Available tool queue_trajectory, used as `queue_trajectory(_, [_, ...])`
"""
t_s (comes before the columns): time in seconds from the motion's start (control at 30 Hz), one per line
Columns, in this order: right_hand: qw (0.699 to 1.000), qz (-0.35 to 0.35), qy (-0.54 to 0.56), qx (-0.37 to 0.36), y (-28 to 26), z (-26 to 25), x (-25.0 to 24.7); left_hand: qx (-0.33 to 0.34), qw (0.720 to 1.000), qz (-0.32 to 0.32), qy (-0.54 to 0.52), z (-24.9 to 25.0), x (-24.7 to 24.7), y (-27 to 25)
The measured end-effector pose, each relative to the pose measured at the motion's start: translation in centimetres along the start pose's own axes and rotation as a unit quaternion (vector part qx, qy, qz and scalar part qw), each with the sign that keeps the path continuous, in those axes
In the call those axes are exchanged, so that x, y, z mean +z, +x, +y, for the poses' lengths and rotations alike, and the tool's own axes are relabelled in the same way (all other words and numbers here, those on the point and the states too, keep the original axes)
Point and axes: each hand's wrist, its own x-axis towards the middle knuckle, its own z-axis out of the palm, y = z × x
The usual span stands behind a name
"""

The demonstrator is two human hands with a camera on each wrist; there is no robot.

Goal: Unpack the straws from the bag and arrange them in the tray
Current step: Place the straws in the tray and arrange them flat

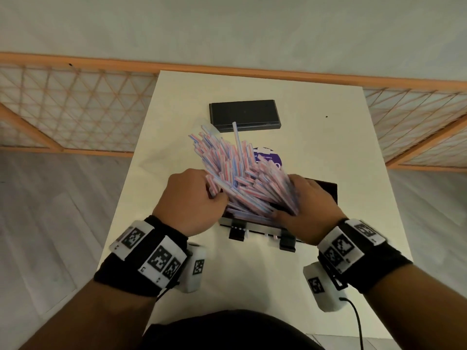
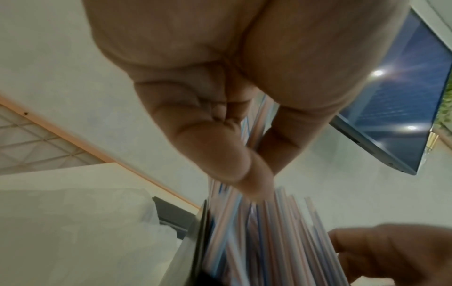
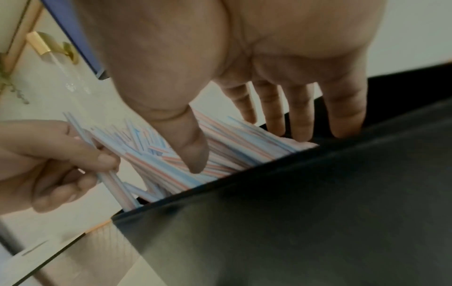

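A thick bunch of pink-and-blue striped straws (image 1: 235, 168) stands fanned out in a black tray (image 1: 326, 190) near the table's front. My left hand (image 1: 192, 198) is at the bunch's left side, its fingers curled round a few straws (image 3: 115, 180). My right hand (image 1: 313, 205) clasps the right side. Its thumb (image 3: 193, 151) lies on the front of the bunch and its straight fingers (image 3: 300, 116) reach down behind it into the tray (image 3: 293, 212). The clear bag, marked by its purple round label (image 1: 269, 157), lies flat behind the straws.
A flat black lid (image 1: 245, 114) lies at the far middle of the white table (image 1: 328, 137). One straw leans over its front edge. An orange lattice railing (image 1: 75, 109) runs behind the table. Two black clips stick out from the tray's front.
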Motion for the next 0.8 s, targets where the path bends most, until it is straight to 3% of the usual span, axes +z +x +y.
queue_trajectory(0.2, [0.998,-0.003,0.008,-0.058,-0.4,0.4,0.7,0.032,0.999,0.022,0.032,3.0,-3.3,-0.5])
queue_trajectory(0.33, [0.998,0.002,-0.003,-0.068,-0.1,0.4,0.3,0.078,0.991,0.076,0.072,5.2,-4.5,-0.6])
queue_trajectory(0.5, [0.994,-0.046,-0.073,-0.067,-0.6,0.0,1.7,0.064,0.994,0.086,-0.020,7.1,-5.6,-0.4])
queue_trajectory(0.63, [0.997,0.002,-0.023,-0.068,-1.6,-0.6,1.6,0.095,0.989,0.094,-0.057,7.9,-5.6,-0.1])
queue_trajectory(0.8, [0.994,-0.001,-0.057,-0.092,-2.2,-1.4,2.6,0.122,0.986,0.100,-0.047,7.9,-4.8,0.3])
